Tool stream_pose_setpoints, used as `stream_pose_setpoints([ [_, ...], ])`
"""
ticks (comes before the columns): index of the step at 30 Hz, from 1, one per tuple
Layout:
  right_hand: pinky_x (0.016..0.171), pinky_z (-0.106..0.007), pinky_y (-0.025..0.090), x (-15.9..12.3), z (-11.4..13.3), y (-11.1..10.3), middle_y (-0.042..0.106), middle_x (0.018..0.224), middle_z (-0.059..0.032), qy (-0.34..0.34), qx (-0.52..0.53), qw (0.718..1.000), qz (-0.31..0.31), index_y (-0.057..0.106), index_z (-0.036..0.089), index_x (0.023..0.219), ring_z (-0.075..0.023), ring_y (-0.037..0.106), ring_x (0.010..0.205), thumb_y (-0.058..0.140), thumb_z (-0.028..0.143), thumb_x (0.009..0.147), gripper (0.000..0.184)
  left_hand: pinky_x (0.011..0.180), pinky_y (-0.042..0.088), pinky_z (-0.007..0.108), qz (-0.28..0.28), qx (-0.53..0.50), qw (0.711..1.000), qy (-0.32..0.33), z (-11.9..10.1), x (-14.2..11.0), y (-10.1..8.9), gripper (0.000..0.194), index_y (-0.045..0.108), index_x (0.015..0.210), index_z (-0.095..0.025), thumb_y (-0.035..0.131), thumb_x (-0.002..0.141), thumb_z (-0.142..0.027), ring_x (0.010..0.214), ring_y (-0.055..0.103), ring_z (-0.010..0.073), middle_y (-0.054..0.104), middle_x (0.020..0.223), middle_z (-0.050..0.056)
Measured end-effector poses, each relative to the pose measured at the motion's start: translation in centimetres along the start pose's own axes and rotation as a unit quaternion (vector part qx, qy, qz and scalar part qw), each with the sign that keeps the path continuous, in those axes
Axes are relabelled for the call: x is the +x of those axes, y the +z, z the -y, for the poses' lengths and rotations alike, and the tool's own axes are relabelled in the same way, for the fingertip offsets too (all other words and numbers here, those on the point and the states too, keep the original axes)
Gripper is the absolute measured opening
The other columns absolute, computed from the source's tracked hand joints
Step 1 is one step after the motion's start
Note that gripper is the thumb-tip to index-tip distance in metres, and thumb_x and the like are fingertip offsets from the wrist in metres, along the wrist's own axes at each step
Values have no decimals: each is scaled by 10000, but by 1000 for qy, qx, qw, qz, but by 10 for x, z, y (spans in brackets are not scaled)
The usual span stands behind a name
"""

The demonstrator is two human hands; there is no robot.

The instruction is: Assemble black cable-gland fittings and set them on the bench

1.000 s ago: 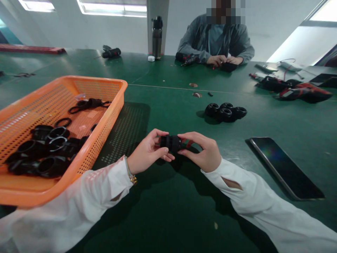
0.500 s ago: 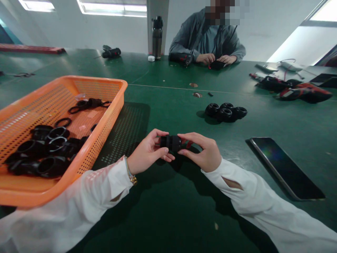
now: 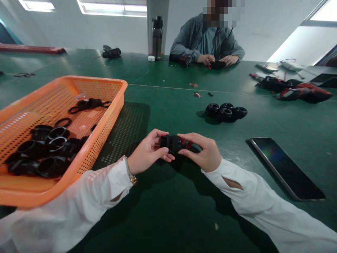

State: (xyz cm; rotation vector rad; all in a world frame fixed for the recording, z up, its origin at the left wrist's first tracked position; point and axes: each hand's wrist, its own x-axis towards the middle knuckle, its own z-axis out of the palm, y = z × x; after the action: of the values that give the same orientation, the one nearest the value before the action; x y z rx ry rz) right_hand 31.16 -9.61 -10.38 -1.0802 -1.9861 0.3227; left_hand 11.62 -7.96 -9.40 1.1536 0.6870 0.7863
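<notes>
A black plastic cable gland (image 3: 171,143) lies sideways between my two hands, just above the table. My left hand (image 3: 151,151) grips its left end between thumb and fingers. On the right end, the thumb and fingertips of my right hand (image 3: 201,151) are closed round the ridged part. Beyond my hands, several black domed nuts (image 3: 225,113) sit in a cluster. To the left, an orange perforated basket (image 3: 98,146) holds several black gland parts (image 3: 54,166) and black rings (image 3: 63,122).
A phone (image 3: 285,168) lies at my right. Across the green table (image 3: 168,211) a person (image 3: 207,42) handles a dark object. A bottle (image 3: 157,38) stands at the back, and black and red items (image 3: 295,88) lie far right.
My hands and the cable gland look the same as before. Across the table, the person's hands have shifted slightly on the dark object.
</notes>
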Motion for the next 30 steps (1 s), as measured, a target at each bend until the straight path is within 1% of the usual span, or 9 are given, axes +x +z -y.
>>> stream_pose_setpoints([
  [5, 686, -300, 555, 0, 0, 0, 725, 876, -67, 9, -1, 1000, 6, 680, 189, 1033, -178, 678, 747, 644, 287, 774, 278, 579, 560, 232, 0, -1, 1000, -1, 0, -1, -1, 350, 413, 991, -171, 636, 729, -106, 626, 690, 132, 612, 792, -21],
  [11, 696, -312, 552, -1, 0, -1, 721, 909, -77, 2, -10, 1000, 14, 670, 196, 1056, -188, 675, 775, 646, 283, 765, 305, 580, 557, 239, 3, -2, 1000, -2, 0, -1, -1, 335, 412, 983, -172, 628, 736, -103, 620, 686, 131, 610, 784, -21],
  [15, 623, -288, 546, -1, -1, -1, 710, 930, -69, -8, -24, 999, 25, 655, 210, 1088, -179, 666, 751, 666, 261, 726, 365, 570, 551, 242, 2, -3, 1000, -3, 0, -1, -1, 335, 409, 978, -172, 631, 735, -110, 615, 686, 136, 610, 783, -20],
  [20, 556, -268, 534, -2, -1, 1, 689, 974, -67, 9, -35, 999, 5, 672, 214, 1036, -167, 656, 738, 652, 214, 730, 306, 566, 551, 236, 2, -2, 1000, -9, 0, 0, 0, 342, 407, 983, -175, 634, 734, -112, 612, 688, 136, 607, 787, -21],
  [22, 557, -270, 535, -2, 0, 2, 689, 965, -70, 5, -29, 1000, -1, 669, 199, 1021, -165, 652, 727, 651, 202, 726, 296, 569, 554, 238, 2, -2, 1000, -9, 0, 0, 0, 349, 407, 985, -175, 639, 732, -115, 612, 688, 136, 606, 791, -20],
  [25, 569, -279, 537, -2, 1, 3, 696, 888, -61, 8, -14, 1000, -15, 647, 177, 1019, -159, 638, 678, 658, 188, 712, 307, 571, 554, 243, 3, -3, 1000, -9, 0, 0, 0, 353, 408, 987, -173, 643, 730, -117, 616, 690, 139, 608, 798, -15],
  [28, 595, -291, 541, -1, 2, 2, 699, 839, -36, 16, -8, 1000, -18, 638, 195, 986, -152, 630, 640, 664, 185, 705, 283, 577, 554, 245, 6, -5, 1000, -8, 0, 0, 0, 348, 410, 986, -172, 640, 732, -116, 622, 690, 140, 611, 794, -14],
  [30, 629, -303, 544, -1, 3, 1, 703, 850, -35, 9, -12, 1000, -12, 641, 203, 959, -159, 644, 665, 667, 184, 706, 255, 579, 555, 244, 7, -6, 1000, -8, 0, 0, 0, 347, 411, 987, -172, 640, 732, -115, 623, 691, 141, 612, 786, -17],
])
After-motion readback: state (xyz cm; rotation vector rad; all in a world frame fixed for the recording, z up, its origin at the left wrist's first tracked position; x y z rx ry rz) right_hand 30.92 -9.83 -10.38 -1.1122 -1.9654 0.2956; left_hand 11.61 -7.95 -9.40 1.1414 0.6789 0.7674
